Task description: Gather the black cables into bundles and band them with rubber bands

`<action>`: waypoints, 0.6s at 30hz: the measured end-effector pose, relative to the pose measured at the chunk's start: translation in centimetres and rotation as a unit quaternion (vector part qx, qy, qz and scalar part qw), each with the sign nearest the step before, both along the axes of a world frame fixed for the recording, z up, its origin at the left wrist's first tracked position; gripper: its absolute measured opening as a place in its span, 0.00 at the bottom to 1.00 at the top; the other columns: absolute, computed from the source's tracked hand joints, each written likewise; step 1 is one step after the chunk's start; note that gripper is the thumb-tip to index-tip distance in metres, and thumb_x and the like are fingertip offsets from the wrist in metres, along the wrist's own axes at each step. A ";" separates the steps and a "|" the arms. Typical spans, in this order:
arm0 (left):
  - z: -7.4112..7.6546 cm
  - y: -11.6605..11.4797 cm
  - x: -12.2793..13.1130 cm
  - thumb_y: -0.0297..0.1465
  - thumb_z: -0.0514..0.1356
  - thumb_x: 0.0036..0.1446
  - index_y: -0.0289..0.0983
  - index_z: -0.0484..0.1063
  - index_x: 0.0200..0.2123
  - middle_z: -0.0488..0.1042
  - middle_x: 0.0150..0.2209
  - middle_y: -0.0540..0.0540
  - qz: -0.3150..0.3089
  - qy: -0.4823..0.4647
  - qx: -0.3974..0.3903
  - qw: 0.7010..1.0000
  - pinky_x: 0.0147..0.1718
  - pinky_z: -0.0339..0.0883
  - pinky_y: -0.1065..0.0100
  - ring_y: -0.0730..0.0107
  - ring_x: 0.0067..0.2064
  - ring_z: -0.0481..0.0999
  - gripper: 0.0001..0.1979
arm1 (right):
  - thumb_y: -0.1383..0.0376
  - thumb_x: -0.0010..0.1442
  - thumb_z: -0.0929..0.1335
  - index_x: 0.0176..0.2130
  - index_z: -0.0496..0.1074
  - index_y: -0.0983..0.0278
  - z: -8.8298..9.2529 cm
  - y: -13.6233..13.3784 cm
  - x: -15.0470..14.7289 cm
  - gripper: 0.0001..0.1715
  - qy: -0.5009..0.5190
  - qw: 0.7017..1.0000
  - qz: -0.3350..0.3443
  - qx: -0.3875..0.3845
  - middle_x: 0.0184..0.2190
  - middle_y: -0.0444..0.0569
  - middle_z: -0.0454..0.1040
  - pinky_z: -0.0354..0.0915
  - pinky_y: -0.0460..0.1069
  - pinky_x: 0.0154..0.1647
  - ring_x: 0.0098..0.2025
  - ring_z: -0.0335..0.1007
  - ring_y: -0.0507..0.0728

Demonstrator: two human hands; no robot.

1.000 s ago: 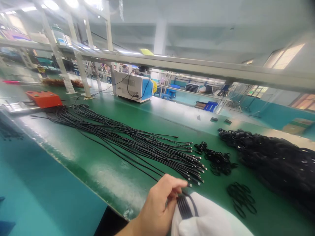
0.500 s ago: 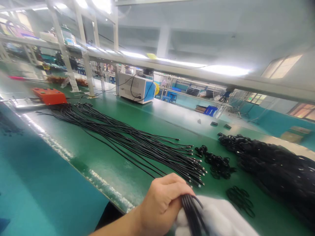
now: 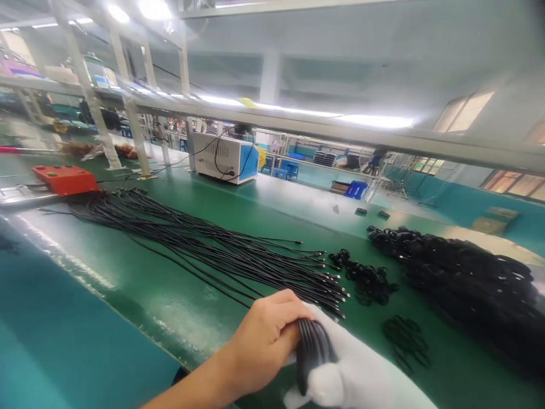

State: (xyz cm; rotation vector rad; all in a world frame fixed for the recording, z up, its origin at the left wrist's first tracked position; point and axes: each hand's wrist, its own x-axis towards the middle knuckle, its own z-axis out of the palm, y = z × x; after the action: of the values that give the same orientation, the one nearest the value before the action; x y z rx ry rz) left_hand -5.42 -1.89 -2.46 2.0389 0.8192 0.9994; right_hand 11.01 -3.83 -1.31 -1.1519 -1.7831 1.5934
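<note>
My bare left hand (image 3: 272,329) is wrapped round a looped bundle of black cable (image 3: 313,346) at the bottom middle. On the other side, my right hand (image 3: 340,375) in a white glove grips the same bundle, with its thumb across the lower part of the loops. Part of the coil is hidden behind the fingers of both hands. Just beyond them, many long black cables (image 3: 204,244) lie stretched along the green table, their metal plug ends toward me. To the right sits a small heap of black ties or bands (image 3: 368,281), too tangled to tell which.
A large pile of coiled black cables (image 3: 460,284) covers the table's right side, with loose black loops (image 3: 404,341) nearer. An orange-red box (image 3: 66,179) stands at the far left. A white and blue machine (image 3: 225,159) sits by the shelf posts. The green table's (image 3: 140,278) edge runs along my left.
The bundle's hanging strands have been folded into a tighter loop between both hands. My gloved hand has come up round it, and the view has shifted slightly right.
</note>
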 end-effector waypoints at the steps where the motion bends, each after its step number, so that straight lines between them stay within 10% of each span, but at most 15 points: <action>1: 0.1 0.0 0.1 0.18 0.52 0.56 0.37 0.75 0.34 0.71 0.33 0.50 0.009 0.003 -0.007 1.000 0.37 0.63 0.76 0.75 0.37 0.71 0.14 | 0.59 0.41 0.73 0.53 0.63 0.63 -0.1 0.2 -0.1 0.40 0.026 1.000 0.004 -0.015 0.38 0.49 0.71 0.69 0.54 0.39 0.38 0.70 0.60; 9: 0.4 1.0 1.2 0.24 0.54 0.52 0.41 0.68 0.42 0.70 0.29 0.54 0.073 0.000 -0.152 0.986 0.28 0.65 0.74 0.75 0.28 0.71 0.14 | 0.61 0.49 0.71 0.43 0.69 0.69 -2.7 1.6 1.1 0.23 0.266 0.952 0.021 -0.149 0.37 0.53 0.70 0.71 0.53 0.35 0.39 0.70 0.58; 18: -0.9 1.9 2.6 0.25 0.55 0.46 0.39 0.66 0.31 0.68 0.22 0.56 0.118 0.005 -0.231 0.966 0.18 0.61 0.75 0.76 0.20 0.68 0.06 | 0.62 0.52 0.70 0.41 0.72 0.70 -4.6 2.2 1.2 0.18 0.297 0.944 0.010 -0.146 0.33 0.53 0.71 0.70 0.53 0.35 0.37 0.70 0.56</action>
State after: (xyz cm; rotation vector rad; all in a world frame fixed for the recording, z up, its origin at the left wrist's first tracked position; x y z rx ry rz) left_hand -2.83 0.04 -3.39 1.5743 1.1988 0.8260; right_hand 12.17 -1.67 -5.92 -0.6554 -1.1965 1.9960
